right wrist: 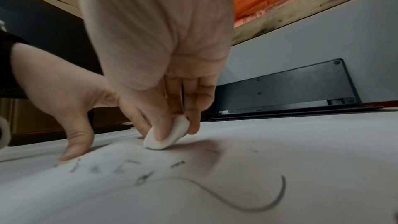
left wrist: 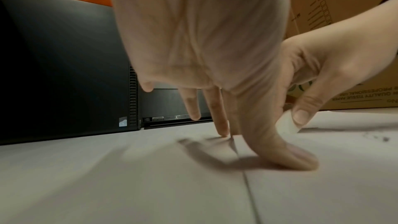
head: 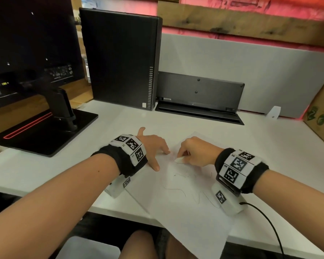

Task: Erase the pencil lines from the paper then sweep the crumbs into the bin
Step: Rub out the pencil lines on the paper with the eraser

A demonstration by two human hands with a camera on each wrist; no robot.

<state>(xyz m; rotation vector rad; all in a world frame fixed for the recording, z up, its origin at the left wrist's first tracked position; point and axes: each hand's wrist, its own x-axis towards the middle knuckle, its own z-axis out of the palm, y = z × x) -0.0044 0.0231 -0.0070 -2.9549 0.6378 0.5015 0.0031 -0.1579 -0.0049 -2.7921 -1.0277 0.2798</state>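
At my far left a black monitor (head: 26,43) stands on a flat black base (head: 45,131) with a red stripe, set on the white desk (head: 269,146). Wood panelling shows behind it. Next along, a black computer tower (head: 120,58) stands upright at the back of the desk, and just beside it a black keyboard (head: 200,94) leans on its edge against a pale grey partition (head: 251,71). Above the partition runs a rough wooden plank (head: 241,21) with red-lit wall behind.

My left hand (head: 151,146) is spread on the desk, fingers straight and apart. In the left wrist view the thumb (left wrist: 297,157) presses flat on the left edge of the paper (head: 185,212), and a fingertip touches down farther back by the same edge; the other fingers hover.

The paper lies skewed in front of me, its near corner hanging over the desk's front edge above my knees. Pencil lines (head: 200,197) wander across its middle, and short dark crumbs (right wrist: 133,166) lie scattered close to the eraser.

My right hand (head: 196,152) pinches a small white eraser (head: 179,160) between thumb and curled fingers, its lower end touching the paper just right of my left fingertips. A black cable (head: 266,221) trails from the right wrist band over the desk edge.

At the far right a brown cardboard box (head: 322,113) with green print stands on the desk against the partition.
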